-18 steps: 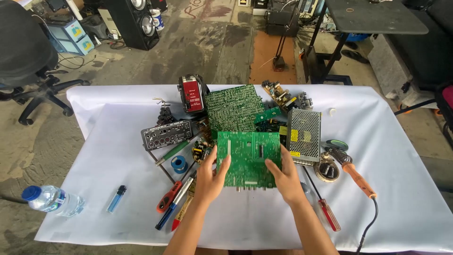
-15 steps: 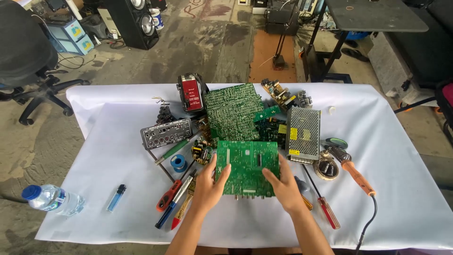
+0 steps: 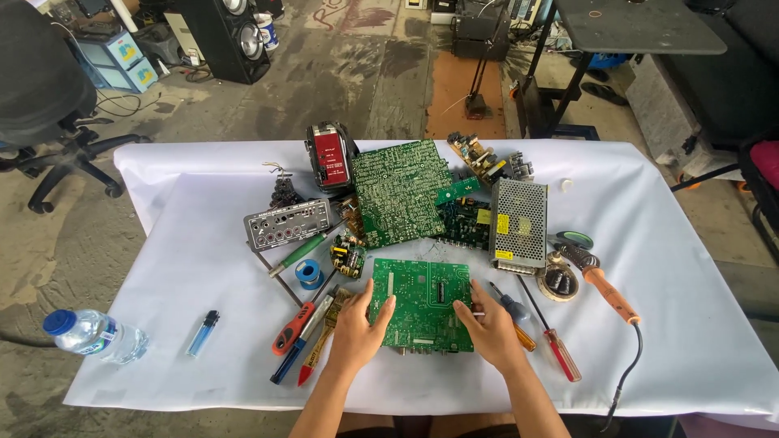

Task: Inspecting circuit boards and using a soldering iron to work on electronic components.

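Circuit board (image 3: 422,304) lies between left hand (image 3: 357,332) and right hand (image 3: 491,332).

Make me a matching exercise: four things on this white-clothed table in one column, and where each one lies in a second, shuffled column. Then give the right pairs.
Things
1. green circuit board
2. water bottle
3. soldering iron
4. blue lighter

Places
A. at the table's left edge, lying on its side
B. right of the metal mesh power supply, its cord running off the near edge
C. between the left hand and the right hand, touched by both
D. on the cloth, between the bottle and the screwdrivers

Pairs: 1-C, 2-A, 3-B, 4-D
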